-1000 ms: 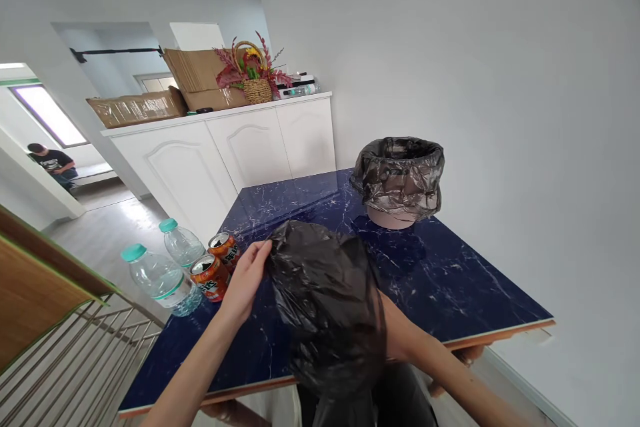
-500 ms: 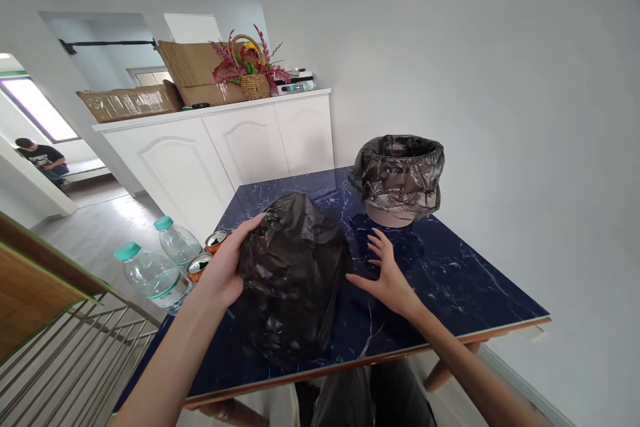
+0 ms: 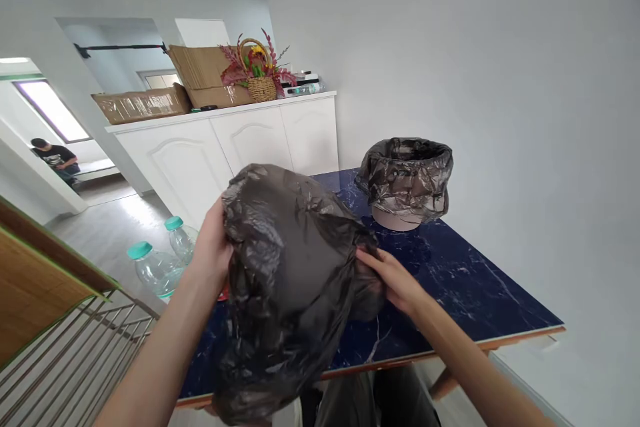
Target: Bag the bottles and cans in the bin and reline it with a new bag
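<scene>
Over the near edge of the table (image 3: 480,293), the left hand (image 3: 213,243) holds a black bag (image 3: 290,267) that the right hand (image 3: 395,273) pinches, a bin (image 3: 406,190) at the far right corner.

Soft, fairly even light fills the room; the window (image 3: 53,110) at far left is blown out to near white, and glare whitens the floor (image 3: 137,210). Highlights streak the black bag (image 3: 295,247), slightly blurred below. Wide-angle distortion stretches the edges.
</scene>
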`<act>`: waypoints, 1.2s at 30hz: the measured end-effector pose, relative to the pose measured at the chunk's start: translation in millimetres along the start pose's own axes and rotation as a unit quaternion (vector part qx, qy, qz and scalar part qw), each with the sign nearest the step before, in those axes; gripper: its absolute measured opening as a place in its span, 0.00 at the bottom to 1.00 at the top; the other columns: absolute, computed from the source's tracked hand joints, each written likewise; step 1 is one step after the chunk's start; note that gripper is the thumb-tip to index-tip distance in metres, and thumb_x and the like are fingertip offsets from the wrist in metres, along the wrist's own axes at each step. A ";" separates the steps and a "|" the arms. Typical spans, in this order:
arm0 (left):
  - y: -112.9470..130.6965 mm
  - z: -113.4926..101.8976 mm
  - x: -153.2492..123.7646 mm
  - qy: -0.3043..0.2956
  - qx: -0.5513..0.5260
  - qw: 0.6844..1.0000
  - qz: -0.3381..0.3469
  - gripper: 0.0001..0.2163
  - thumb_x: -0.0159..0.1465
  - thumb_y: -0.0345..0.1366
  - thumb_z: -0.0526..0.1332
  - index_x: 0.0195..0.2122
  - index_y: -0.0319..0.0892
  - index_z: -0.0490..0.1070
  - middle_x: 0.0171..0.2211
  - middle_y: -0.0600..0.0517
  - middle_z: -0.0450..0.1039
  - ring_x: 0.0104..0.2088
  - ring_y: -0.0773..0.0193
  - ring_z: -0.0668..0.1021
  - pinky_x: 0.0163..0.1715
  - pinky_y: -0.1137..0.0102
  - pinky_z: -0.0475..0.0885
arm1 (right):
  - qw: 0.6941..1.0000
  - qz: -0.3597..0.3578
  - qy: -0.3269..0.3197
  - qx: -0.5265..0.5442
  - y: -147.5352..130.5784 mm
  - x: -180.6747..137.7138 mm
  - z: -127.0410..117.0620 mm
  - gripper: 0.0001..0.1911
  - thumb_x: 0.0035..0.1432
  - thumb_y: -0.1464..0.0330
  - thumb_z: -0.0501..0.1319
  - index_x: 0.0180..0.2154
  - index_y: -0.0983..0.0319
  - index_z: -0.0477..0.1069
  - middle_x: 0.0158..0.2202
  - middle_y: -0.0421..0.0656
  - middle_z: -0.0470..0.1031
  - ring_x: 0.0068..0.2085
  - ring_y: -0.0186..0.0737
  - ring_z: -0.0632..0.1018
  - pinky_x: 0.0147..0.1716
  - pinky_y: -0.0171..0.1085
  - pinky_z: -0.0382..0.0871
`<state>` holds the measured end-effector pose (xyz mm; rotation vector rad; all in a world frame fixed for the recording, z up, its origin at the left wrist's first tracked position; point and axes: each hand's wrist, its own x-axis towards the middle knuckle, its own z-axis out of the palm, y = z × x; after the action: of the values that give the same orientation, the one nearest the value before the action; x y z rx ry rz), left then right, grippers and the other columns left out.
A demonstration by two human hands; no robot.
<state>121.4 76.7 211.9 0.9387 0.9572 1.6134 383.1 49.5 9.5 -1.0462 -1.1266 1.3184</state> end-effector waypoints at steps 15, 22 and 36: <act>-168.8 -77.1 -9.7 0.154 0.122 0.967 -0.161 0.12 0.66 0.38 0.69 0.46 0.44 0.69 0.42 0.47 0.80 0.42 0.57 0.84 0.43 0.66 0.79 | 0.866 -0.174 0.210 -0.418 -38.9 -89.1 -43.8 0.26 0.70 0.47 0.59 0.59 0.56 0.68 0.45 0.47 0.80 0.42 0.49 0.81 0.43 0.45 0.77; -167.3 -88.1 -14.7 0.152 0.119 0.964 -0.183 0.11 0.72 0.38 0.64 0.51 0.45 0.65 0.43 0.47 0.80 0.39 0.61 0.84 0.37 0.68 0.80 | 0.927 -0.067 -0.006 -0.369 1.7 -140.6 37.4 0.55 0.59 0.50 0.71 0.76 0.51 0.43 0.62 0.53 0.75 0.59 0.60 0.80 0.53 0.51 0.80; -119.7 -120.6 -45.6 0.094 0.216 0.959 -0.156 0.21 0.64 0.44 0.72 0.54 0.47 0.69 0.52 0.46 0.82 0.49 0.54 0.84 0.38 0.69 0.79 | 0.950 -0.046 0.143 -0.272 -20.0 -155.6 -66.6 0.32 0.70 0.46 0.59 0.66 0.55 0.62 0.28 0.37 0.74 0.34 0.44 0.81 0.32 0.38 0.78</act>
<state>63.5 38.2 50.3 0.8744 1.5523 1.2613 460.5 -102.1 15.4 -1.5086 -1.3278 0.7557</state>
